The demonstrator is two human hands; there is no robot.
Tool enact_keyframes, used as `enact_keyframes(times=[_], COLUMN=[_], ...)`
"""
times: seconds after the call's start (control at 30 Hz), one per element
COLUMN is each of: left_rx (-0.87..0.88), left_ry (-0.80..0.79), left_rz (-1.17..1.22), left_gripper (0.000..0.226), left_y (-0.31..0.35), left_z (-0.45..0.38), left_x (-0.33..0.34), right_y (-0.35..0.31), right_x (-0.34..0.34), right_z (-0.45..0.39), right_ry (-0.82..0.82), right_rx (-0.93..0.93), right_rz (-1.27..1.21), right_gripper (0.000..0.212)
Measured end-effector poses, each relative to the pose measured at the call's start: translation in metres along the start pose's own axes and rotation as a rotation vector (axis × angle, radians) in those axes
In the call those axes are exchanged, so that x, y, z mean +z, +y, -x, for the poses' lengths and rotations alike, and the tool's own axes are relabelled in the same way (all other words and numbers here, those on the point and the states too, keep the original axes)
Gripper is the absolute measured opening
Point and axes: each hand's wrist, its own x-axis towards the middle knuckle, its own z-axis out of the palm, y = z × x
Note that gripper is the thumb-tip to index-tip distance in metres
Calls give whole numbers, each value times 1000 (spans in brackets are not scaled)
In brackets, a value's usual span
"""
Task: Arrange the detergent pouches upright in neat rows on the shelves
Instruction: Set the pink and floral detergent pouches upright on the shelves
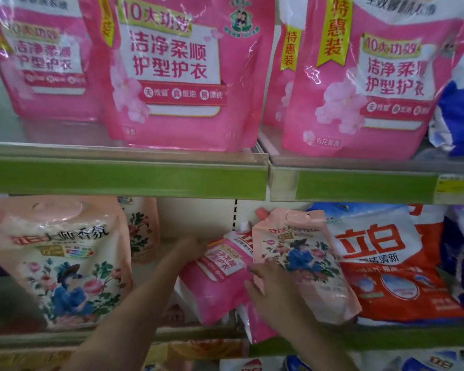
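1. A small pink detergent pouch (220,279) lay on the lower shelf (65,334), in the gap between the large floral pouch (62,266) at the left and a smaller floral pouch (303,263) at the right.
2. Its long axis was tilted: the spout corner pointed up and to the right, the base down and to the left, near the front edge of the shelf. It was not upright.
3. Its face was glossy pink with a white panel of red Chinese characters, which ran slanted along with the pouch.
4. The left hand (190,250) reached into the gap and touched the upper left edge of the pink pouch. The image was blurred there, so the grip of this hand could not be determined.
5. The right hand (268,285) rested on the seam where the pink pouch met the smaller floral pouch, fingers extended and somewhat spread, not curled round either pouch.
6. The smaller floral pouch leaned to the right against a red-and-white bag (394,263) of washing powder. Its red cap pointed up and to the left.
7. The large floral pouch stood upright, face forward.
8. On the upper shelf (118,180), large pink pouches (177,73) stood upright in a row, faces forward, above a green price rail.
9. A further large pink pouch (364,76) stood to the right, touching blue-and-white packaging (461,116) at the frame edge.
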Motion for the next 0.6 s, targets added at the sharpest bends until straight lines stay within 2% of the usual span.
enact_keyframes(times=[0.13,0.2,0.27,0.33,0.4,0.5,0.53,0.6], left_rx=[-120,-110,-173,-174,-146,-121,-90,17], left_ry=[-72,-182,-246,-203,-84,-179,-146,38], left_rz=[261,503,700,705,700,794,796,708], left_gripper=[39,32,23,20,20,15,18,24], left_y=[-7,-15,-21,-26,-32,-35,-35,-32], left_z=[11,24,42,56,66,91,101,120], left_x=[-12,-15,-18,-20,-20,-19,-18,-17], right_y=[9,16,18,18,17,17,16,16], right_x=[17,20,20,19,19,20,19,22], right_z=[4,4,6,5,4,2,2,-2], right_ry=[-44,-50,-62,-55,-55,-49,-53,-56], right_rx=[-62,-133,-173,-181,-181,-169,-171,-180], right_rz=[144,164,163,165,170,189,195,176], right_gripper=[34,31,29,28,29,34,34,34])
